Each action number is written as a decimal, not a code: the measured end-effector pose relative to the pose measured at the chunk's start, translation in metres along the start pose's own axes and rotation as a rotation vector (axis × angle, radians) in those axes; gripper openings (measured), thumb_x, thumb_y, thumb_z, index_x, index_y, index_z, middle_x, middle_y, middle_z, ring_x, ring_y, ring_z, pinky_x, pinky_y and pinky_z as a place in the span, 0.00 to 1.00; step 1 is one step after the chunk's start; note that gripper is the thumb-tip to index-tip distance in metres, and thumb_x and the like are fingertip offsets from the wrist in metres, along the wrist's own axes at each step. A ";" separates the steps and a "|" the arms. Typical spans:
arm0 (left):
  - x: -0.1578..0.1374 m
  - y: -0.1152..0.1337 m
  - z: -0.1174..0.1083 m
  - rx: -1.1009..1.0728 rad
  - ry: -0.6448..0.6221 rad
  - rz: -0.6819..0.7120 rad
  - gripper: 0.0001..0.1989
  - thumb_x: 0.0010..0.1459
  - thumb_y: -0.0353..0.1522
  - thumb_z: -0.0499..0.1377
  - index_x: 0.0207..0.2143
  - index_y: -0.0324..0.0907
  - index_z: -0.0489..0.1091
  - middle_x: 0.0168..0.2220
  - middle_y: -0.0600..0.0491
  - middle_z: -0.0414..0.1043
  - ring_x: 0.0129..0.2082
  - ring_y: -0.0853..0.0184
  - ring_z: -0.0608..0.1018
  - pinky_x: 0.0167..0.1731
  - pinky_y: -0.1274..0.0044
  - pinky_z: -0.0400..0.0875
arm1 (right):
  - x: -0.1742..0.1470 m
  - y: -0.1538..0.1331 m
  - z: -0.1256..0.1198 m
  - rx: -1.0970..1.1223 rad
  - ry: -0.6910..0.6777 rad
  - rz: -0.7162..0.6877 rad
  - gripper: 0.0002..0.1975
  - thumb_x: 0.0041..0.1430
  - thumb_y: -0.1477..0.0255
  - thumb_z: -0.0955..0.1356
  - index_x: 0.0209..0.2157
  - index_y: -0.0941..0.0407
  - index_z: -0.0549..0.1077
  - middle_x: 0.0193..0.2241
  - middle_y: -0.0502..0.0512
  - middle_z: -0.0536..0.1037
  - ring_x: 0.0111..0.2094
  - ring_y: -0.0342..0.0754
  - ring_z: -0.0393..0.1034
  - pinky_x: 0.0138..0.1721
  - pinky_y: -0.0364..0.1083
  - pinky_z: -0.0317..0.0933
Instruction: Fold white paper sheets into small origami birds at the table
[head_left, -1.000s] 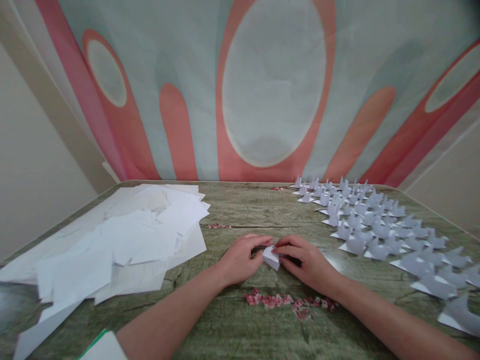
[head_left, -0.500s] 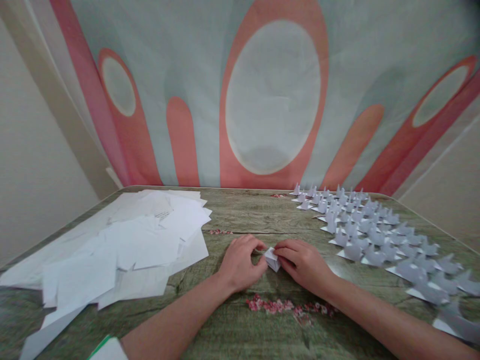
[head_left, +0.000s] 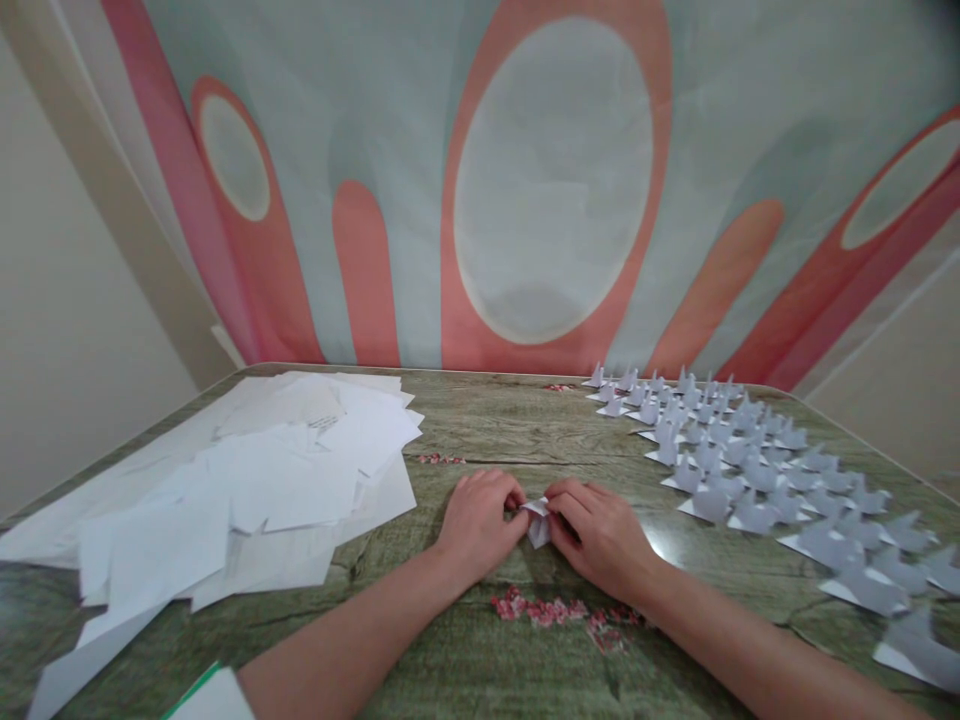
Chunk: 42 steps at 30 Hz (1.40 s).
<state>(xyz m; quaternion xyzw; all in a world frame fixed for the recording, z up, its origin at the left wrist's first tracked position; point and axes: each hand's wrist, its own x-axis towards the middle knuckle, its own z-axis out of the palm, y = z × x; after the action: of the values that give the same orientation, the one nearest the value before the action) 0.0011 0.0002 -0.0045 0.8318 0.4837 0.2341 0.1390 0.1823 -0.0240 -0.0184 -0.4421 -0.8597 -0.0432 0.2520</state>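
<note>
A small folded white paper (head_left: 537,528) is held between my two hands over the middle of the table. My left hand (head_left: 484,515) pinches its left edge between thumb and fingers. From the other side, my right hand (head_left: 596,520) grips the paper's right edge with its fingertips, which hide part of it. The paper's upper part is partly spread, with a pointed lower part hanging towards me. Several folded white paper birds (head_left: 709,500) stand in rows to the right of my right hand.
A spread heap of white paper sheets (head_left: 292,480) covers the table's left side. The wood-patterned table (head_left: 480,410) has pink flower prints. Behind its far edge hangs a patterned cloth (head_left: 412,270). A white thing with a green edge (head_left: 214,697) lies by my left forearm.
The folded paper's upper part has opened outwards between my fingers, and both hands have shifted slightly on it. The whole view has tilted a little.
</note>
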 end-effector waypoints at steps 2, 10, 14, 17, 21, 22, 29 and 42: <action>0.001 0.000 0.000 0.008 -0.006 -0.001 0.01 0.50 0.31 0.57 0.27 0.43 0.68 0.28 0.56 0.69 0.33 0.66 0.70 0.34 0.76 0.60 | 0.001 -0.001 0.000 0.006 -0.005 0.003 0.04 0.56 0.77 0.62 0.33 0.57 0.69 0.35 0.55 0.74 0.34 0.48 0.67 0.37 0.47 0.59; 0.002 0.002 -0.002 -0.040 -0.012 -0.006 0.05 0.52 0.31 0.56 0.29 0.44 0.72 0.28 0.56 0.72 0.31 0.67 0.72 0.32 0.77 0.62 | 0.001 -0.002 0.003 0.125 -0.031 0.104 0.07 0.53 0.79 0.64 0.36 0.57 0.67 0.35 0.56 0.72 0.38 0.49 0.66 0.40 0.47 0.60; 0.003 0.001 -0.002 -0.126 -0.041 0.035 0.08 0.55 0.33 0.55 0.30 0.44 0.74 0.29 0.55 0.73 0.31 0.68 0.72 0.33 0.78 0.63 | 0.001 0.002 0.005 0.236 -0.022 0.165 0.08 0.52 0.79 0.64 0.35 0.56 0.67 0.33 0.55 0.71 0.35 0.48 0.65 0.37 0.46 0.61; 0.004 0.000 -0.003 -0.190 -0.072 0.058 0.10 0.56 0.34 0.54 0.33 0.44 0.75 0.29 0.54 0.73 0.31 0.67 0.72 0.33 0.78 0.64 | 0.001 0.006 0.006 0.329 -0.009 0.203 0.07 0.52 0.80 0.63 0.34 0.56 0.68 0.31 0.53 0.71 0.34 0.48 0.65 0.36 0.46 0.61; 0.006 -0.001 -0.006 -0.279 -0.118 0.080 0.12 0.55 0.30 0.54 0.37 0.43 0.75 0.31 0.53 0.74 0.32 0.67 0.73 0.35 0.78 0.65 | 0.002 0.011 0.006 0.444 0.004 0.226 0.08 0.53 0.80 0.63 0.33 0.55 0.70 0.31 0.52 0.71 0.34 0.47 0.66 0.36 0.45 0.61; 0.006 -0.001 -0.006 -0.306 -0.130 0.085 0.12 0.54 0.29 0.53 0.38 0.43 0.75 0.32 0.53 0.75 0.32 0.68 0.74 0.35 0.78 0.65 | 0.002 0.012 0.006 0.466 0.007 0.233 0.09 0.53 0.80 0.63 0.33 0.55 0.70 0.31 0.52 0.71 0.34 0.46 0.66 0.37 0.45 0.61; 0.010 -0.005 -0.008 -0.435 -0.202 0.119 0.13 0.55 0.27 0.53 0.40 0.43 0.74 0.35 0.52 0.75 0.35 0.68 0.74 0.39 0.79 0.65 | 0.003 0.013 0.002 0.527 0.019 0.256 0.08 0.54 0.79 0.64 0.33 0.55 0.72 0.31 0.53 0.72 0.34 0.46 0.67 0.37 0.45 0.62; 0.016 -0.014 0.002 -0.429 -0.188 0.051 0.09 0.54 0.35 0.58 0.35 0.44 0.76 0.30 0.53 0.75 0.31 0.68 0.74 0.34 0.79 0.65 | 0.003 0.011 0.002 0.519 0.045 0.219 0.07 0.56 0.77 0.64 0.32 0.54 0.73 0.31 0.53 0.73 0.34 0.46 0.68 0.36 0.45 0.63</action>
<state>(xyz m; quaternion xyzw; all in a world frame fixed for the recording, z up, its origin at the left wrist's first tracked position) -0.0017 0.0209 -0.0091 0.8134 0.3866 0.2564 0.3509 0.1890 -0.0141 -0.0200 -0.4520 -0.7834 0.1960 0.3789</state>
